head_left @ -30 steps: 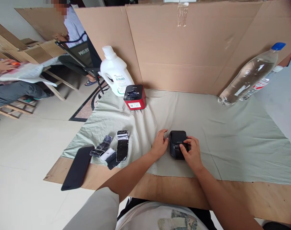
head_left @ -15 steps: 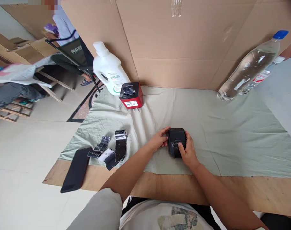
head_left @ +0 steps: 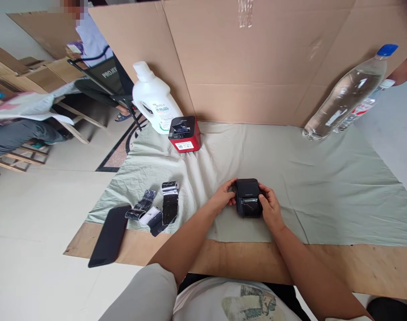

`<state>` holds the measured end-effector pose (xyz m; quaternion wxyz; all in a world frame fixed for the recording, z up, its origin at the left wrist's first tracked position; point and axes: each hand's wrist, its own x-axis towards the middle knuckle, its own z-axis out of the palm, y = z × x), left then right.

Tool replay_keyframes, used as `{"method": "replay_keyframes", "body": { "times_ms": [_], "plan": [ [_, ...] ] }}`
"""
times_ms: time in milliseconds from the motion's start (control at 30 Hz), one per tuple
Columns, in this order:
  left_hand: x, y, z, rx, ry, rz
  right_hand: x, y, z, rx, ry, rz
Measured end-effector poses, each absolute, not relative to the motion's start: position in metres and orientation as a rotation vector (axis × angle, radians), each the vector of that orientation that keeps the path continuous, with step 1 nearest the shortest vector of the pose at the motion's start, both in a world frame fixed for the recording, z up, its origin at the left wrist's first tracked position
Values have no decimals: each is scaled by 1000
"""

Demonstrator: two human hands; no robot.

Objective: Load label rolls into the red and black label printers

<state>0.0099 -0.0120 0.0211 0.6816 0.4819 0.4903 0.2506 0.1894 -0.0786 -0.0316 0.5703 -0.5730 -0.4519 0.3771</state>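
Observation:
A small black portable printer point(head_left: 247, 189) lies on the green cloth in front of me, with a glossy dark strip at its front part. My left hand point(head_left: 225, 195) grips its left side, fingers along the edge and thumb bent in. On the opposite side, my right hand point(head_left: 270, 206) holds the right edge between thumb and fingers. Left of my forearm lie several short rolls of dark printed paper; one roll point(head_left: 170, 203) is partly unwound toward me, and another with a white outside point(head_left: 149, 216) rests beside it.
A red and black box-shaped printer point(head_left: 185, 134) stands at the back left before a white jug point(head_left: 158, 103). A black phone point(head_left: 110, 236) lies at the front left edge. Two clear bottles, the larger one point(head_left: 352, 96) blue-capped, lean right. A cardboard panel point(head_left: 250, 58) closes the back. Other people sit left.
My right thumb has moved off the printer's front part to its right edge, uncovering the glossy strip. My left hand stays on the left side. The view has shifted slightly.

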Motion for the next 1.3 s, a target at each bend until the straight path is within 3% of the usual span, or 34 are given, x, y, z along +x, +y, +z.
{"method": "replay_keyframes", "body": {
  "times_ms": [900,1200,1300],
  "plan": [
    [0,-18,23,1193,997,581,190,-74,-19,-1439,-1167,700],
    [19,-4,43,1722,1677,521,193,-74,-26,-1410,-1345,648],
    [21,-5,49,1924,1702,600,194,-74,-30,-1426,-1312,661]
  ]
}}
